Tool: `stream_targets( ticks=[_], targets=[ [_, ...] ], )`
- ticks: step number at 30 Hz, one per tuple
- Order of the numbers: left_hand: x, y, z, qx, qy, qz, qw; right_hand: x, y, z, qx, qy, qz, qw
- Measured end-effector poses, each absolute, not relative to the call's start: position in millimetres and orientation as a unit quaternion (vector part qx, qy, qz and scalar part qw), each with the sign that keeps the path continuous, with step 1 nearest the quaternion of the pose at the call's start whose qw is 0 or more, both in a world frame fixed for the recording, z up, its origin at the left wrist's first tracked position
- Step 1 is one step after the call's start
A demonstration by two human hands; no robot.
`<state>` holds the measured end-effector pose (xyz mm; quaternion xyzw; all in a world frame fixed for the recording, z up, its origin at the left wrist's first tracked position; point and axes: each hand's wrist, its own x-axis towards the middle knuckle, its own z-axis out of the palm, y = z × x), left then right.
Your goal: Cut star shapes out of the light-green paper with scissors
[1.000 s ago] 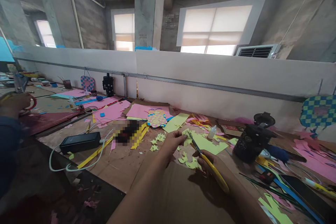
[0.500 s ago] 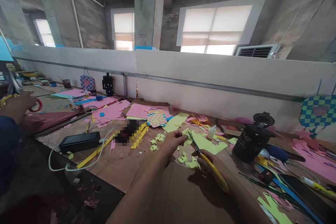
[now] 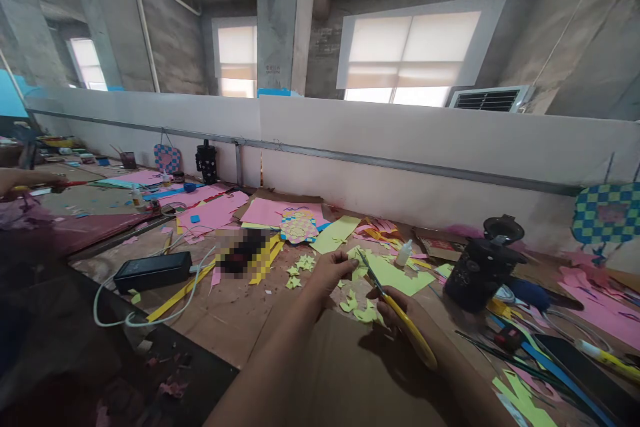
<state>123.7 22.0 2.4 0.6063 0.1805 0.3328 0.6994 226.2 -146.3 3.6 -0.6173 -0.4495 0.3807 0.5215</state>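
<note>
My left hand (image 3: 332,272) pinches a small piece of yellow-green paper (image 3: 358,271) between thumb and fingertips. Yellow-handled scissors (image 3: 410,332) are gripped in my right hand (image 3: 396,307), their blades pointing up and left at that paper. Whether the blades touch it is too small to tell. Below the hands lie several cut paper scraps (image 3: 367,312), and left of my left hand is a cluster of small yellow-green paper stars (image 3: 300,268). A larger yellow-green sheet (image 3: 403,277) lies just behind the scissors.
A white glue bottle (image 3: 404,253) and a black tumbler (image 3: 480,273) with its lid up stand to the right. A black power bank (image 3: 153,271) with a white cable lies left. Pink sheets (image 3: 213,212) cover the back. At far left is a co-worker's hand (image 3: 13,183).
My hands, the scissors and the paper stay almost in place. At far left, the co-worker's hand with its scissors has shifted left and changed angle.
</note>
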Motion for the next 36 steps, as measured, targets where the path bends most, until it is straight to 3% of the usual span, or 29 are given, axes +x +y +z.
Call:
stream_targets(
  ticks=[15, 36],
  targets=[
    [118.3, 15.2, 3.1, 0.606, 0.177, 0.257, 0.732, 234.1, -143.1, 15.1, -0.647, -0.458, 0.357, 0.493],
    [118.4, 14.1, 6.3, 0.625, 0.162, 0.266, 0.716, 247.7, -136.6, -10.2, -0.63, -0.445, 0.383, 0.508]
  ],
)
